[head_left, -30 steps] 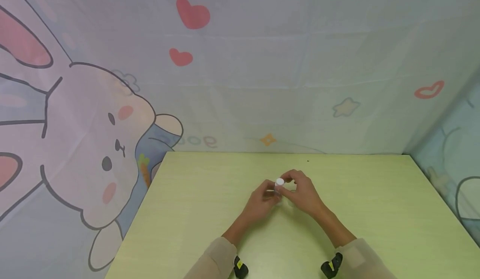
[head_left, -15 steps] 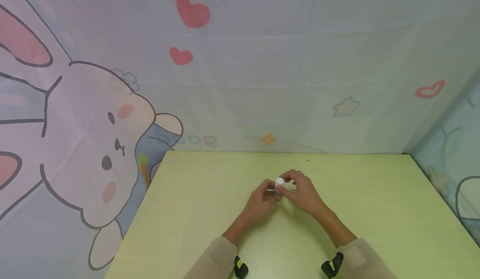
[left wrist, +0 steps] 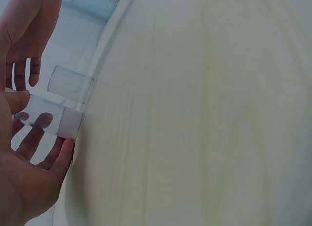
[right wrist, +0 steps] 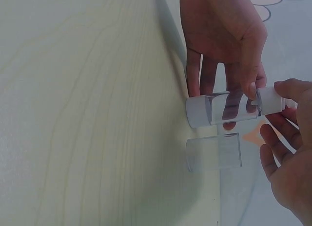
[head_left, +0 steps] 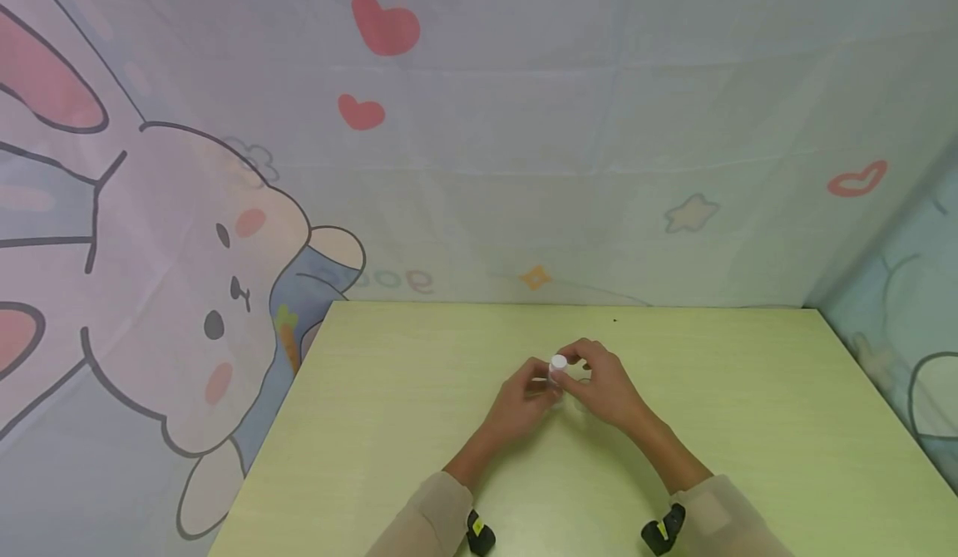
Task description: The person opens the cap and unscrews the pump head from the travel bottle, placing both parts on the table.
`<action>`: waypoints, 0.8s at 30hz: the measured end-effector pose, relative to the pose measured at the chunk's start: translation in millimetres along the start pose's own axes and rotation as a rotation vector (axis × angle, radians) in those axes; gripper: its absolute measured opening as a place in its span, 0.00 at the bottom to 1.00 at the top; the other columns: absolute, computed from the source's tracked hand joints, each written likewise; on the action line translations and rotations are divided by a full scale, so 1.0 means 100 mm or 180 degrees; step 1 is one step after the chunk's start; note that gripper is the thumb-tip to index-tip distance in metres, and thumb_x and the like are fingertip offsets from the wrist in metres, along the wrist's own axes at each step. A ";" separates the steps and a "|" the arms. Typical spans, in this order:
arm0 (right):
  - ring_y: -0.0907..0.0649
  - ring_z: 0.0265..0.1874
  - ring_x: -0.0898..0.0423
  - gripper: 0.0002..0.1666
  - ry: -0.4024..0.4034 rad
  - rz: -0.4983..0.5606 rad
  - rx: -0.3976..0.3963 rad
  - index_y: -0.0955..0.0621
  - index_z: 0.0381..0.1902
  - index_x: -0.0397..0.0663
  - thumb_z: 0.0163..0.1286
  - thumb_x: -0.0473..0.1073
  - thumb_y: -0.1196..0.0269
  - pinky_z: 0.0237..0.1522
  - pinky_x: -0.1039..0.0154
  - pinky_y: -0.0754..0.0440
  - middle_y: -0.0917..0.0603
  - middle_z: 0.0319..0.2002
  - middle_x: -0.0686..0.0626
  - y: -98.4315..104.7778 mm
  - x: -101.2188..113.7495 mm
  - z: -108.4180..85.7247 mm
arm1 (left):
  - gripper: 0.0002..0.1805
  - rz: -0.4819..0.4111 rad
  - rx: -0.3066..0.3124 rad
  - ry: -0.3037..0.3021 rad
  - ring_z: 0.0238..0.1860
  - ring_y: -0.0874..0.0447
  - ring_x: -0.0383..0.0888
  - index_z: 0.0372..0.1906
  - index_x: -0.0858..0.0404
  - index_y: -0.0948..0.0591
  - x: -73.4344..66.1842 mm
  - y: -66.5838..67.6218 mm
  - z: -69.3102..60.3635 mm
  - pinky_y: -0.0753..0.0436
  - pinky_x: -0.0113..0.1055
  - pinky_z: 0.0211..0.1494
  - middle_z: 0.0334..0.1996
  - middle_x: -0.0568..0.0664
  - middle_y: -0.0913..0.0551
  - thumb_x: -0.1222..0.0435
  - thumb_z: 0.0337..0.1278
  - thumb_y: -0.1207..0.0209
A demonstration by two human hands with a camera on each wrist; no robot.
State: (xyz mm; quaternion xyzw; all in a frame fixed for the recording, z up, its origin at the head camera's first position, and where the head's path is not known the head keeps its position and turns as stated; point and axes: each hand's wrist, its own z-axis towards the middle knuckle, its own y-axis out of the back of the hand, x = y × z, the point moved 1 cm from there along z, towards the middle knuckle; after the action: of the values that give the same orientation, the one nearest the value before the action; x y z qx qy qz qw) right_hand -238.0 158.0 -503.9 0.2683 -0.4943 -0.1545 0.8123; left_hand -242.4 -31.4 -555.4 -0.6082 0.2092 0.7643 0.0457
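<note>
A small clear bottle [right wrist: 218, 109] with a white base and a white top stands upright between the hands. My left hand [head_left: 520, 403] holds its clear body, with the thumb on one side and the fingers behind; the lower fingers reach the white base [left wrist: 69, 122]. My right hand [head_left: 609, 391] pinches the white top [right wrist: 269, 101] between thumb and fingers, its other fingers loosely bent. A clear cylindrical cap [right wrist: 214, 153] stands on the table beside the bottle, apart from it, under the right hand. In the head view the hands hide most of the bottle.
The pale yellow-green table [head_left: 419, 357] extends around the hands. A printed cloth backdrop [head_left: 524, 166] rises behind its far edge. A tiny dark speck [head_left: 615, 320] lies near that edge. Black wrist devices [head_left: 480, 534] sit by both sleeves.
</note>
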 end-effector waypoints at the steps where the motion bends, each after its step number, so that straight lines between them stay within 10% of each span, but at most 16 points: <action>1: 0.18 0.51 0.48 0.13 0.0004 -0.0006 0.0000 0.16 0.51 0.47 0.73 0.44 0.27 0.54 0.42 0.18 0.15 0.47 0.52 0.00 0.00 0.00 | 0.12 -0.0013 -0.0002 -0.0003 0.65 0.18 0.52 0.58 0.53 0.21 0.00 0.00 0.00 0.16 0.45 0.64 0.61 0.46 0.17 0.61 0.76 0.36; 24: 0.19 0.48 0.48 0.15 -0.0038 -0.0027 -0.0100 0.17 0.50 0.49 0.71 0.46 0.26 0.52 0.47 0.20 0.16 0.45 0.54 -0.03 -0.04 0.00 | 0.12 -0.0014 0.0091 0.0064 0.66 0.18 0.50 0.58 0.49 0.21 0.02 0.02 0.01 0.16 0.40 0.64 0.62 0.42 0.19 0.56 0.77 0.37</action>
State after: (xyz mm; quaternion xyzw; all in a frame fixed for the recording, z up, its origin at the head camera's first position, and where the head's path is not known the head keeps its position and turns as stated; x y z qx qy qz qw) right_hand -239.8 157.3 -508.3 0.2567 -0.4955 -0.1672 0.8128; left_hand -244.4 -33.6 -556.6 -0.6156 0.2192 0.7550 0.0539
